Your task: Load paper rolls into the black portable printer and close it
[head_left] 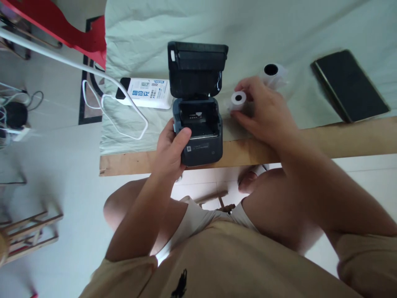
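A small dark printer (pixel 201 147) sits at the table's front edge with its lid (pixel 197 68) flipped up and its paper bay (pixel 197 120) open and bare. My left hand (pixel 170 151) grips the printer's left side, thumb on its top corner. My right hand (pixel 263 114) holds a small white paper roll (pixel 238 99) just to the right of the printer, fingers wrapped around it. A second, larger white roll (pixel 272 72) lies on the cloth behind my right hand.
A white power bank (pixel 149 93) with a white cable (pixel 124 111) lies left of the printer. A dark flat tablet (pixel 350 85) rests at the right. A pale cloth (pixel 279 29) covers the wooden table (pixel 341 138). Red furniture (pixel 62 25) stands far left.
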Motion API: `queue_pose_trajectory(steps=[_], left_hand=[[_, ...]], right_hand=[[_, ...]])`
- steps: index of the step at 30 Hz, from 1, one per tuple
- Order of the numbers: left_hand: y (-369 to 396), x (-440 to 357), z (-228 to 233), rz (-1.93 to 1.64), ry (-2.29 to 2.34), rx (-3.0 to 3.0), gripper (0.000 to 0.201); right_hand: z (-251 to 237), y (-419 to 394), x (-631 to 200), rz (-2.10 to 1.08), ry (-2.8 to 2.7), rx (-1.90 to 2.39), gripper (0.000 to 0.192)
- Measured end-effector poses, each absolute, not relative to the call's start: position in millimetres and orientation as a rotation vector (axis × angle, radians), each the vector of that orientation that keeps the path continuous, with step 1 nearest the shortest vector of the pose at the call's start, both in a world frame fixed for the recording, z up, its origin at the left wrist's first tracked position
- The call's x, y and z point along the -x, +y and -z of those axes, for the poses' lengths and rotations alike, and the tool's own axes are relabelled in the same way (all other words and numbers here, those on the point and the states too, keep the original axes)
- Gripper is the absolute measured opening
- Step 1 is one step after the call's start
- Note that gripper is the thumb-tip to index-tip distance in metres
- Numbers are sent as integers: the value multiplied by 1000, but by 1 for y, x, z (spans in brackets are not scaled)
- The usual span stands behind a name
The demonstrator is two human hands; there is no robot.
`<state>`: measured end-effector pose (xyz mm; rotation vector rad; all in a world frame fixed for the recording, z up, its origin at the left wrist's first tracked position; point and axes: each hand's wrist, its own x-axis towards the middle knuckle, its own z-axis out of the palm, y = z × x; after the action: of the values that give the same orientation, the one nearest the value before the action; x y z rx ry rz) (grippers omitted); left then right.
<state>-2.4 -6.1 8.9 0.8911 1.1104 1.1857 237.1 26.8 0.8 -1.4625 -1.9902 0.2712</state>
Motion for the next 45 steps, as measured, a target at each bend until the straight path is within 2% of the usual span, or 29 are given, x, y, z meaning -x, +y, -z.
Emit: queue_pose_trajectory(steps=[3, 6, 9, 17, 25, 30, 34, 37, 45], left_hand=[[-6, 2, -9, -1176, 1093, -848, 44], [-7, 3, -9, -1157, 1049, -792, 41], [-7, 3, -8, -1176, 1028, -797, 39], [-6, 4, -6, -1156, 1110, -892, 43], [-5, 3, -6, -1198, 1081, -867, 39], [-5, 3, -5, -1198, 1094, -874, 41], [-6, 4, -7, -1173, 1073, -854, 42], [-7, 3, -9, -1179, 1044, -825, 38], [-9, 2, -2, -1290, 977, -868, 37]], right_hand=[[-13, 20, -237, -204, -1943, 1464, 44], [-34, 13, -245, 36, -1813, 1377, 38], [-40, 16, -263, 245, -1749, 1339, 47], [11, 48, -291, 28, -1710, 1690, 75], [4, 53, -282, -99, -1694, 1705, 43], [-16, 42, -273, 8, -1475, 1524, 51], [-40, 12, -243, 167, -1453, 1204, 33], [-47, -10, -210, -25, -1881, 1012, 37], [-36, -5, -178, -72, -1949, 1108, 28]])
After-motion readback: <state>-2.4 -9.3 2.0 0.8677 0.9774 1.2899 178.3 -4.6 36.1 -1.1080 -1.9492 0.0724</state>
